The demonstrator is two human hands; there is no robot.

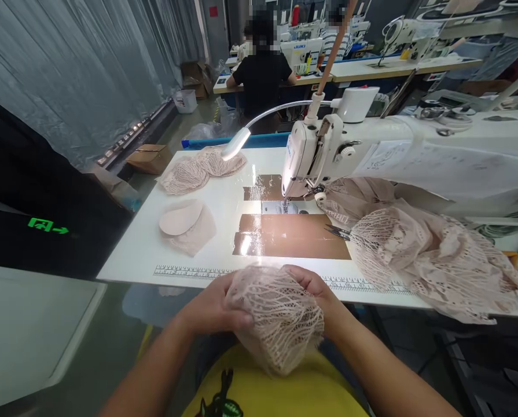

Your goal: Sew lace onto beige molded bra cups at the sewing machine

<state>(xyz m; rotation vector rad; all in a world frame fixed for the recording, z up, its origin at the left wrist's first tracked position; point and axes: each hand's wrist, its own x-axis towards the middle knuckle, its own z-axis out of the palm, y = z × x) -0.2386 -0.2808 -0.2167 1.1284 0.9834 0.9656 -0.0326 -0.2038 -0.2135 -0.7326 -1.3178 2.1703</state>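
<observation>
We see a lace cup [276,324] held over the lap, just off the near edge of the desk [141,249]. The left hand [213,307] is closed on the cup's left side, thumb over the lace; the right hand [315,289] curls around the upper right rim, fingers partly hidden behind the fabric. Held from both sides, the cup keeps its domed form and its edge faces the worker, which we judge suits inspection or alignment. On the desk, a heap of lace [432,260] lies to the right, under the arm of the sewing machine [328,156], with snips [339,233] just beside it. A foam pad [181,219] rests on a fabric piece to the left, and further cups [198,168] lie at the far left corner, near the lamp [237,143]. A printed ruler [189,272] runs along the near edge. Another person [263,69] sits at a farther station.
</observation>
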